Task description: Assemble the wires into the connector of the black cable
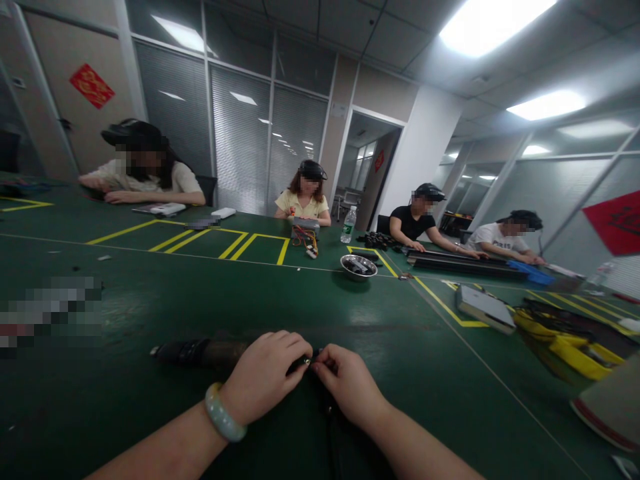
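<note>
A dark electric screwdriver (200,352) lies across the green table, its metal tip pointing left. My left hand (273,365), with a pale green bangle on the wrist, is closed around its rear end, which the fingers mostly hide. Close against it, my right hand (347,380) pinches a small dark end piece between thumb and fingers. A black cable (329,407) runs from below my right fingers toward the table's near edge. The two hands nearly touch; whether the end piece is joined to the screwdriver is hidden.
Ahead stand a metal bowl (359,267) of dark parts and a water bottle (349,225). To the right lie a silver box (485,309) and a yellow-and-black bag (575,347). Several people work across the table, one beside long black strips (455,261).
</note>
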A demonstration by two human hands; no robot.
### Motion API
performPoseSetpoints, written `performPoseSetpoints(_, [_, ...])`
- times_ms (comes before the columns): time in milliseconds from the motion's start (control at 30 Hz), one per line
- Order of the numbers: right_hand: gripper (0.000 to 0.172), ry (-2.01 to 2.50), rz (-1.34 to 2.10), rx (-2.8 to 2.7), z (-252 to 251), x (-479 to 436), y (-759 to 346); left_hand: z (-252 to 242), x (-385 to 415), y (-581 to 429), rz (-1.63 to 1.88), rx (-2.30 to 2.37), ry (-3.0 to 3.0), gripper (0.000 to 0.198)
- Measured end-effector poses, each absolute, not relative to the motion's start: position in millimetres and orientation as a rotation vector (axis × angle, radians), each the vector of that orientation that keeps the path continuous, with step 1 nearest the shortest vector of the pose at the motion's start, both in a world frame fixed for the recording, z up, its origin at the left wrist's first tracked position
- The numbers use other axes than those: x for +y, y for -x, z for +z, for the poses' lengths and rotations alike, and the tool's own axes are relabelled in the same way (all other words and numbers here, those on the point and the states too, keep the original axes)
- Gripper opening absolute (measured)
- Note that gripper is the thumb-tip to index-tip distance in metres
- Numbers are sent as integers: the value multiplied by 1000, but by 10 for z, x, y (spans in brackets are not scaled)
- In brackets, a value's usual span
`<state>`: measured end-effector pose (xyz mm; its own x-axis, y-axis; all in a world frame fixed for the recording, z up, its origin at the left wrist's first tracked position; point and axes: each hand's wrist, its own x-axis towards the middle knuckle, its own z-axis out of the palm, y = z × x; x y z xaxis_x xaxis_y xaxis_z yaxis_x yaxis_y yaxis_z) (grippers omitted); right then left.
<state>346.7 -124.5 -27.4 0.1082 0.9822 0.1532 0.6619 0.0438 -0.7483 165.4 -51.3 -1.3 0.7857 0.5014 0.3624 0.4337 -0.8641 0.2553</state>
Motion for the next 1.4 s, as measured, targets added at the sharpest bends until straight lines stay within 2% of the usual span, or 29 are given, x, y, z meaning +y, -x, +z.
performPoseSetpoints(133, [6,1683,603,-1612,-275,-1242,-3465,-22,-512,-1655,685,802,-2805,17])
performPoseSetpoints(300, [5,1697,547,-1637,-311,-1239,-3472,-40,-509,-1656,665,763,-2830,10])
performPoseSetpoints(467, [6,1693,562,-1632,-301,-1243,-3473,-42,-514,-1658,689,853,-2796,17])
performPoseSetpoints(633, [5,1696,552,-1643,-264,-1244,-3460,-35,-504,-1650,668,776,-2825,9])
performPoseSetpoints(833, [6,1681,586,-1635,-253,-1242,-3454,-42,-511,-1652,722,833,-2841,14])
performPoseSetpoints(1000, [7,1699,570,-1636,-270,-1241,-3457,-25,-517,-1650,671,778,-2837,7])
performPoseSetpoints(1200, [6,1682,595,-1623,-275,-1243,-3457,-23,-523,-1657,690,837,-2805,13])
performPoseSetpoints(1400, [7,1681,595,-1616,-277,-1239,-3459,-29,-512,-1662,670,765,-2829,8])
